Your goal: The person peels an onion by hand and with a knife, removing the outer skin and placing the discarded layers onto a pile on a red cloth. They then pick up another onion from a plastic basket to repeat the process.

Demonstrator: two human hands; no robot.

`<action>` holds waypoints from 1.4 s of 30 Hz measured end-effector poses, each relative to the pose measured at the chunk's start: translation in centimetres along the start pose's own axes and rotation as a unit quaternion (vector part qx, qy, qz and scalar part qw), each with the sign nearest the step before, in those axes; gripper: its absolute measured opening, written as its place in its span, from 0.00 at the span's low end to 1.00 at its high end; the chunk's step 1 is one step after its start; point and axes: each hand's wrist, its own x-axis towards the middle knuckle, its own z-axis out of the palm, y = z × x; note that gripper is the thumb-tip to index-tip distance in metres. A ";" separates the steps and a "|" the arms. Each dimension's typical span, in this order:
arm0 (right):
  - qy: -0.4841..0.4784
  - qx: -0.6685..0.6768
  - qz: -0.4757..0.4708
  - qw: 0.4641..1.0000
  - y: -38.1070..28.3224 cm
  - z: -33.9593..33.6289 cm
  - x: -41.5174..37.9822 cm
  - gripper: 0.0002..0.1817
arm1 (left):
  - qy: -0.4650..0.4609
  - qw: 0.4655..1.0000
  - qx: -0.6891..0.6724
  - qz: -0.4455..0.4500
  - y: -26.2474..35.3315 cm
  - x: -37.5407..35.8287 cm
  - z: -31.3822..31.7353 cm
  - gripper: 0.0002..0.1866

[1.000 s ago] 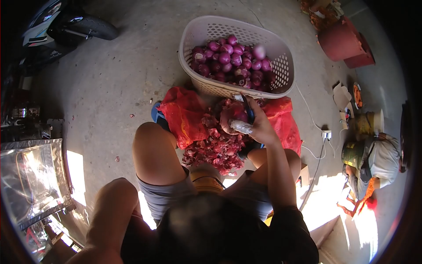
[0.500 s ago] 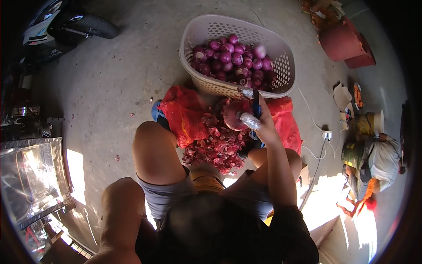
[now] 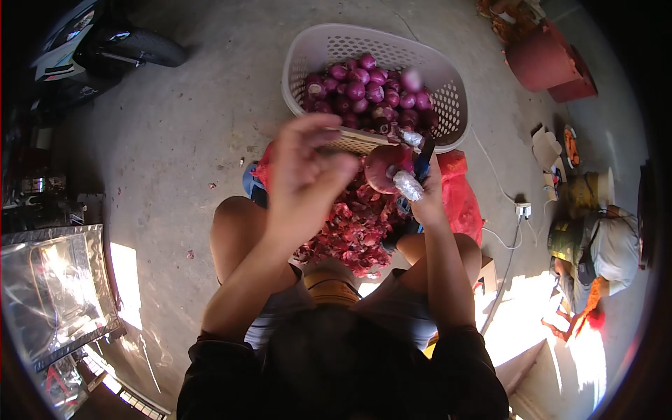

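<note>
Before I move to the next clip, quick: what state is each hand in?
Left hand: open, blurred, nothing visible in it.
Right hand: closed, holding a red onion and a dark, narrow tool.

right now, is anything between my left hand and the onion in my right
Nothing visible stands between your left hand and the onion; the silver-wrapped thumb of your right hand covers part of it.

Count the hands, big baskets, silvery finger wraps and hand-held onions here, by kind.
Left hand and right hand: 2
Basket: 1
Silvery wraps: 2
Held onion: 1
Total: 6
Piled onions in the basket overlap too much to count.
</note>
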 end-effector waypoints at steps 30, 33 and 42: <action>0.121 -0.043 -0.015 0.992 1.9 0.5 0.9 0.10 | -0.047 0.939 -0.180 -0.288 -10.0 -0.2 -0.1 0.37; 0.143 -0.048 -0.023 0.988 1.9 0.5 1.1 0.10 | -0.048 0.932 -0.222 -0.282 -9.6 -0.2 -0.1 0.39; 0.147 -0.153 -0.027 0.977 1.7 -2.0 1.4 0.11 | -0.095 0.914 -0.346 -0.191 -8.5 0.9 -1.5 0.39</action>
